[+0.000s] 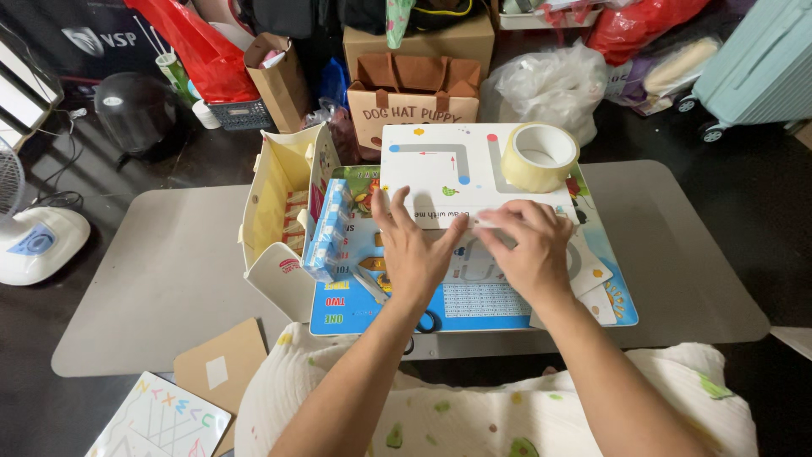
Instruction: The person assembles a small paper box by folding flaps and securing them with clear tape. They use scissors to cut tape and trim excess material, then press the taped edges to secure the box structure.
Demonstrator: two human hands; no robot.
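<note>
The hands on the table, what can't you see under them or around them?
Head view only:
- Cards under the left hand and right hand: the palms cover their pictures.
- Scissors: only dark handles show past the left wrist.
- Open cream box: its inside is mostly hidden by its own wall.
- Tape roll: its end is too small to find.

A single view comes from a camera worn on the person's head. It looks steeply down and forward over the lap onto the grey table (pixel 169 279), close enough that both forearms fill the lower frame. The table's far edge and the cluttered floor beyond take the upper part. No second view shares the scene.
</note>
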